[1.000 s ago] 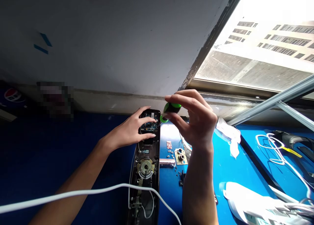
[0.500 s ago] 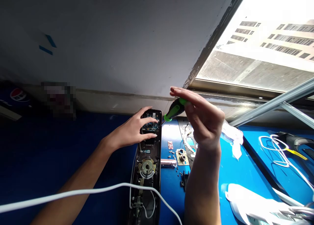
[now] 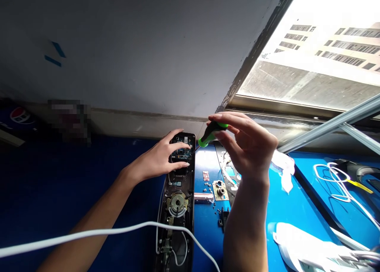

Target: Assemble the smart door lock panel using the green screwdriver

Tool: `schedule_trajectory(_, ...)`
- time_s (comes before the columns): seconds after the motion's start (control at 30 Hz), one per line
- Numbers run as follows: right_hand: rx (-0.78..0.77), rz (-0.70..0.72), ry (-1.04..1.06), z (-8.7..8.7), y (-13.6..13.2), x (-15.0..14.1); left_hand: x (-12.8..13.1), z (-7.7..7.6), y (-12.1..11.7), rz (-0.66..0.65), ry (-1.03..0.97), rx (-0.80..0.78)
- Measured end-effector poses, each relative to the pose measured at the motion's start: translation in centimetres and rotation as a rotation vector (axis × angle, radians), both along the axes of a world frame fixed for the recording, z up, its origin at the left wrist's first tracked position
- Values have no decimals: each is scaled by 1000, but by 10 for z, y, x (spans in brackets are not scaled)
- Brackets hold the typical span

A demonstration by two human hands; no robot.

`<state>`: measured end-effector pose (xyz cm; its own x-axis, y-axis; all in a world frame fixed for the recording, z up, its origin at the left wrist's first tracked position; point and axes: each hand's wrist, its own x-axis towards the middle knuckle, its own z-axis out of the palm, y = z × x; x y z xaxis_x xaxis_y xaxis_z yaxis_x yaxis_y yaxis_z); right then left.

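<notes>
A long black door-lock body (image 3: 177, 200) lies open on the blue table (image 3: 204, 228), its circuit board (image 3: 181, 151) at the far end and a round brass part (image 3: 177, 203) lower down. My left hand (image 3: 166, 157) rests flat on the far end, fingers spread over the circuit board. My right hand (image 3: 246, 143) pinches the green-and-black handle of a screwdriver (image 3: 211, 132). The thin tip slants down-left to the lock's upper right edge, beside my left fingertips.
Small screws, a brass plate (image 3: 219, 189), a metal pin (image 3: 203, 197) and a red chip (image 3: 204, 175) lie right of the lock. A white cable (image 3: 89, 234) crosses the foreground. White wires (image 3: 335, 181) and white plastic parts (image 3: 308, 248) sit at right. Wall and window behind.
My right hand has turned the screwdriver handle in its fingers, lifting and then lowering it slightly, with the tip staying at the lock's upper edge. My left hand has stayed put.
</notes>
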<state>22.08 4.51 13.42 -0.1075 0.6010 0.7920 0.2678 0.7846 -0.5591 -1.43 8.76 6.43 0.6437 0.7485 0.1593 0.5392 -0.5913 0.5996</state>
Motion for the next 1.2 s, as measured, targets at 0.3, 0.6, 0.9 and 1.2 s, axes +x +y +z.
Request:
schedule_trajectory(0.3, -40, 87, 15, 2, -3, 0, 0, -2, 0, 6, -17, -7)
schedule_trajectory(0.6, -84, 104, -4, 3, -5, 2, 0, 1, 0, -2, -24, -4)
schedule_trajectory(0.9, -53, -6, -48, 1, -2, 1, 2, 1, 1, 19, -17, -8)
schedule_trajectory(1.2, -48, -59, -56, -1, -2, 1, 1, 1, 0, 21, -10, -18)
